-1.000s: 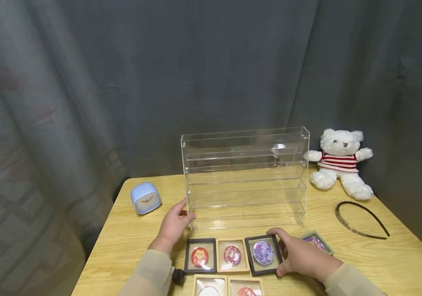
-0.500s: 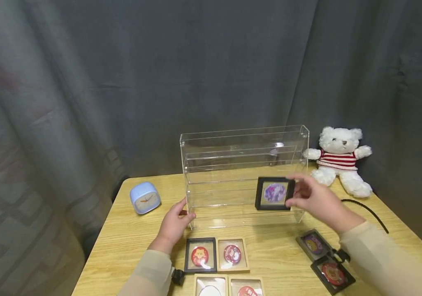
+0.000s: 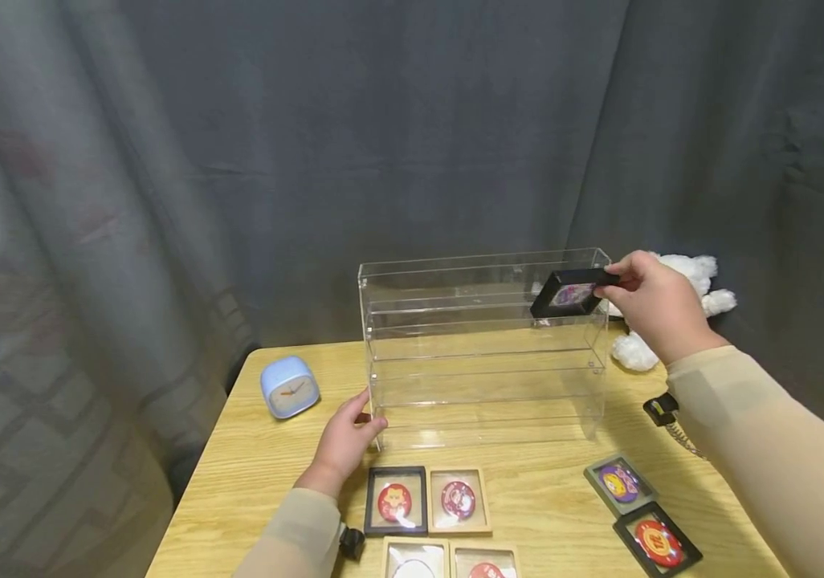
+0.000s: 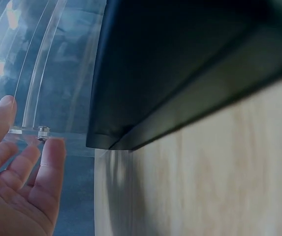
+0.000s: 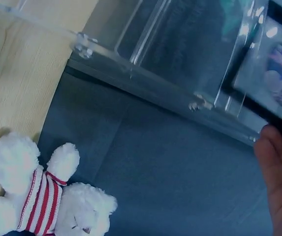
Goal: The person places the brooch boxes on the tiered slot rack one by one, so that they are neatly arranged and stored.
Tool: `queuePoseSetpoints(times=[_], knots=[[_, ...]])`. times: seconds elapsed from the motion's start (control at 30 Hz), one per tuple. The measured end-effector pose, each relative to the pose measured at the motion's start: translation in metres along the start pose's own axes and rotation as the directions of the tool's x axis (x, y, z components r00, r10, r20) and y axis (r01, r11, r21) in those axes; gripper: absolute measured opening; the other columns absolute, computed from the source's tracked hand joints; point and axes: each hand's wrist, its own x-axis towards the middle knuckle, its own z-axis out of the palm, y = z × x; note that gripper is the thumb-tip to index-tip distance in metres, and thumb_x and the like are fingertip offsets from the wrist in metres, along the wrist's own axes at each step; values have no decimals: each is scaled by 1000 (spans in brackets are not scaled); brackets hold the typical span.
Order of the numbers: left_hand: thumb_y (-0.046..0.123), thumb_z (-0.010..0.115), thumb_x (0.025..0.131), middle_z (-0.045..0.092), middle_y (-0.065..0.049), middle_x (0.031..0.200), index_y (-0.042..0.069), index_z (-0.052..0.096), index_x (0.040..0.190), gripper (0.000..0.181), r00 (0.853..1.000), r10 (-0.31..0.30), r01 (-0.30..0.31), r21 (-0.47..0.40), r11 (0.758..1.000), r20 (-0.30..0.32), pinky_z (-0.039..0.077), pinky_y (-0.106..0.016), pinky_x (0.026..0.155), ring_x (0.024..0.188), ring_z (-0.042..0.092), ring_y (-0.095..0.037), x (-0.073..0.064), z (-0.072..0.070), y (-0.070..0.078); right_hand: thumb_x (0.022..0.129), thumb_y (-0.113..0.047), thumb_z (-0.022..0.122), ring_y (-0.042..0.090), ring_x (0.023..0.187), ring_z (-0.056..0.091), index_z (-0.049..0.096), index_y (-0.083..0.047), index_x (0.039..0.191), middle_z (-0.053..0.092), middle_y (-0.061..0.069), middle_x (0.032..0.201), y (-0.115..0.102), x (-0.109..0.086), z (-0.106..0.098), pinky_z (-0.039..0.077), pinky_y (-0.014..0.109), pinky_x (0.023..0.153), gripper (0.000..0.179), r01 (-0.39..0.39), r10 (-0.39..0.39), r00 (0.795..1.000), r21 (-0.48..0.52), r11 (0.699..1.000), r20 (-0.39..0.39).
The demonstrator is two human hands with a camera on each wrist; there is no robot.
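A clear acrylic display shelf [image 3: 484, 368] with several tiers stands upright on the table. My left hand [image 3: 345, 440] holds its lower left side, thumb at the front and fingers behind; in the left wrist view the fingertips [image 4: 53, 147] lie at the side panel. At the top right of the shelf, my right hand [image 3: 654, 299] pinches a black square frame [image 3: 544, 299] by its right edge. The frame is tilted and holds a round purple badge [image 3: 573, 295], which also shows in the right wrist view beside the thumb.
In front of the shelf lie a black frame [image 3: 396, 531] and several light wooden frames [image 3: 486, 514] with badges. Two more frames [image 3: 622, 486] lie at right. A blue clock [image 3: 289, 388] stands at left. A white teddy bear [image 5: 42, 196] sits behind the right hand.
My right hand picked the black frame with the purple badge off the table and raised it to the shelf's upper right, tilting it. My left hand stays at the shelf's side.
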Motion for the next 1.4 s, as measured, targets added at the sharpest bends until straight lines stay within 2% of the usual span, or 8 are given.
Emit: queuePoseSetpoints(times=[0.4, 0.57, 0.73, 0.87, 1.0, 1.1, 1.27, 1.4], knots=[[20, 73, 92, 56, -7, 137, 21, 50, 148, 61, 1000, -5, 5, 0, 1000, -4, 54, -39, 80, 107, 57, -25, 0, 2, -1, 90, -11, 69, 30, 81, 57, 74, -2, 104, 63, 13, 93, 4, -4, 14, 45, 47, 66, 17, 140, -132, 990, -188, 972, 53], [22, 73, 92, 54, -7, 139, 23, 49, 148, 61, 1000, 0, 0, 1, 1000, 6, 55, -39, 81, 108, 57, -25, 0, 5, -1, 92, -14, 66, 32, 86, 58, 73, -2, 112, 63, 14, 96, 5, -9, 12, 46, 51, 69, 25, 138, -121, 989, -225, 965, 87], [22, 73, 92, 53, -8, 141, 22, 49, 148, 61, 1000, 0, 1, -12, 1000, 13, 55, -40, 81, 109, 57, -26, -1, 6, -1, 94, -19, 68, 24, 79, 58, 73, -10, 116, 64, 7, 93, -10, -35, 21, 48, 45, 65, 24, 224, -216, 974, -170, 960, 63], [21, 73, 91, 53, -8, 140, 22, 50, 147, 61, 1000, -8, 8, -18, 1000, 7, 54, -40, 81, 108, 56, -26, -1, 4, -1, 89, -32, 76, 9, 75, 56, 73, -16, 115, 64, -8, 89, -31, -78, 57, 51, 33, 65, 30, 317, -314, 903, 37, 948, 294], [22, 73, 92, 54, -7, 139, 23, 50, 147, 60, 1000, -18, 18, -7, 1000, -10, 54, -41, 80, 108, 56, -26, 0, 0, -4, 77, -52, 79, 5, 73, 54, 62, -14, 133, 61, -10, 88, -47, -126, 111, 50, 31, 65, 70, 236, -288, 729, 166, 957, 621], [24, 73, 92, 53, -7, 140, 24, 50, 148, 60, 999, -30, 30, -3, 1000, -10, 54, -42, 82, 109, 56, -25, 0, -1, -5, 66, -58, 83, 17, 88, 63, 50, -10, 144, 66, 1, 103, -51, -154, 141, 53, 42, 77, 98, 186, -228, 650, 139, 973, 725], [26, 72, 93, 53, -9, 140, 24, 48, 148, 61, 1000, -23, 23, -6, 1000, -1, 54, -43, 83, 110, 56, -26, -1, -1, -6, 56, -54, 89, 37, 117, 58, 48, -4, 143, 60, 15, 132, -48, -173, 161, 46, 54, 96, 108, 139, -184, 645, 122, 983, 742], [25, 73, 92, 54, -10, 139, 23, 50, 148, 60, 1000, 0, 0, -4, 1000, -17, 54, -43, 82, 108, 56, -26, -2, -1, -7, 57, -49, 91, 24, 97, 63, 48, -6, 141, 65, 6, 111, -46, -174, 162, 52, 47, 85, 104, 62, -169, 652, 171, 983, 739]])
